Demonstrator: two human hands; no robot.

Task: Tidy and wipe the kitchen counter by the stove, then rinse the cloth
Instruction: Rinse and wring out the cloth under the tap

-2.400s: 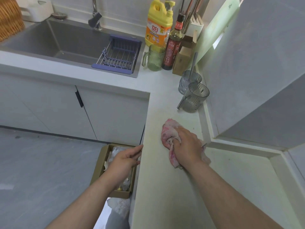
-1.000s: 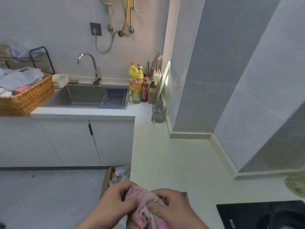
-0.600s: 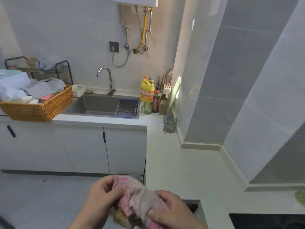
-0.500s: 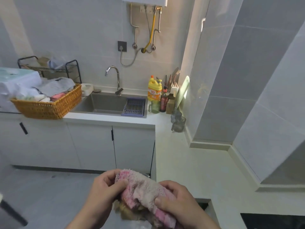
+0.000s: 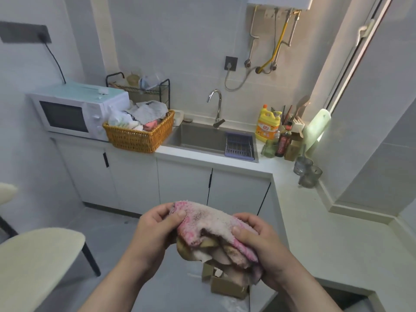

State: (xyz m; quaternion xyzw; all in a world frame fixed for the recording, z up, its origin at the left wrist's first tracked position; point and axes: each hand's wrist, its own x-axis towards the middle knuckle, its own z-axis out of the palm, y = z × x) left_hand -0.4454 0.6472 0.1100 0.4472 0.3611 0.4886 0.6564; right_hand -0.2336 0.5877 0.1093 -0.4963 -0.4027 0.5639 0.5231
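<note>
Small white-tiled kitchen w/ an L-shaped white table (image 5: 337, 239) running along the back wall and down the right side. The sink (image 5: 195, 136) is sitting in the far run under a curved tap (image 5: 216, 104), w/ a purple drain rack (image 5: 239, 146) lying across its right end. A yellow detergent bottle (image 5: 266, 124) and two glass cups (image 5: 308, 174) are standing against the right wall, probably parked there so the open stretch of table is free for wiping. A wicker basket (image 5: 137, 138) of laundry is sitting beside a microwave (image 5: 67, 113) on the left.

The pink cloth (image 5: 209, 219) is hanging in mid-air, off the table, between both hands at chest height, approx. over a cardboard box (image 5: 225, 287) on the floor by the table edge. The left grip (image 5: 155, 230) is clamping one end, thumb on top and fingers curled under. The right grip (image 5: 258, 242) is clamping the other end, thumb pressing down while the fingers are gathering the drooping brownish folds beneath. Neither hand is loose or empty.

Bunching it this way is likely keeping the dirty side and any crumbs folded inward, not dropping on the floor. The wiping part is looking about done, judging by the bare table. The rinse is not yet started, since the sink is well apart from the cloth, across the room, and the person is facing it.
</note>
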